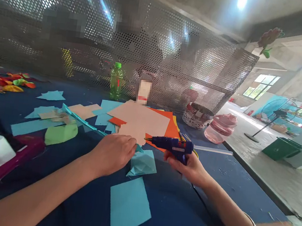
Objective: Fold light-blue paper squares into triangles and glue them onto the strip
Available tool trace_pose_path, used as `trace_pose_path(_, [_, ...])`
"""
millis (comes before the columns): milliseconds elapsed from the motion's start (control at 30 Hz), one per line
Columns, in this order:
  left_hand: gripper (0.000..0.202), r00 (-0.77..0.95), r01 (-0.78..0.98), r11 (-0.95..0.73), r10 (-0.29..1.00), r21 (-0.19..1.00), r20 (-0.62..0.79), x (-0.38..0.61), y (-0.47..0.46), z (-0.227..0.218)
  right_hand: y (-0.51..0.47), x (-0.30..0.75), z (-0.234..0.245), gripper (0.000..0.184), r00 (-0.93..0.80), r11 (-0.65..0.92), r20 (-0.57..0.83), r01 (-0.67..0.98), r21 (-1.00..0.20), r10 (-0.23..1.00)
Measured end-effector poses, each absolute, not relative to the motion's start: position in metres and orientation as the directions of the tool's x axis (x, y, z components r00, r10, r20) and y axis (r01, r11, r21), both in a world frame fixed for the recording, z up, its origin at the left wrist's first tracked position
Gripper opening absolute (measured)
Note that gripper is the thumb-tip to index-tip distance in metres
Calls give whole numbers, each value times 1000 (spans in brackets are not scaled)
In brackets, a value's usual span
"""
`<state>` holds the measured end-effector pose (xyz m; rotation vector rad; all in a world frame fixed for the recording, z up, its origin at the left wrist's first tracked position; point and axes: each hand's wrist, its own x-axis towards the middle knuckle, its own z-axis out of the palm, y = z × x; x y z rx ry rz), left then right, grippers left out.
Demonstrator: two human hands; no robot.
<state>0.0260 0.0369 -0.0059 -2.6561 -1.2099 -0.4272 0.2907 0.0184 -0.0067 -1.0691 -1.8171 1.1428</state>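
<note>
My left hand (pixel 115 152) is closed around a thin blue paper-wrapped strip (pixel 83 119), whose long end points up and left. A small blue tip pokes out by my fingers. My right hand (pixel 192 168) grips a dark blue glue gun (pixel 176 146), with a whitish glue stick (pixel 213 150) jutting from its back. The gun's nozzle points left, a short gap from my left fingers. Beneath lies a crumpled blue paper piece (pixel 144 163), and a flat blue square (pixel 129 207) rests nearer the front edge. Behind are peach paper sheets (pixel 150 117) over orange sheets (pixel 173 125).
A green bottle (pixel 116 82), a round basket (pixel 197 116) and a pink jug (pixel 220 127) stand along the back. A perforated metal screen (pixel 159 51) rises behind them. At left sit a magenta power strip (pixel 32 147), a green paper piece (pixel 61 133) and colourful petals (pixel 4 82).
</note>
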Motion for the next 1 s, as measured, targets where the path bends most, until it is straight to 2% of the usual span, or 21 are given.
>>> trace_pose_path(100, [28, 623, 761, -647, 708, -47, 333, 23, 40, -8, 10, 290, -12, 33, -453, 332, 178, 289, -898, 874])
trace_pose_path(300, [24, 627, 751, -659, 694, -38, 354, 22, 38, -8, 9, 287, -16, 24, -504, 294, 79, 364, -884, 860])
trace_pose_path(1000, [21, 632, 739, -671, 667, -49, 394, 24, 36, -6, 7, 288, -24, 29, -430, 341, 103, 523, -781, 897])
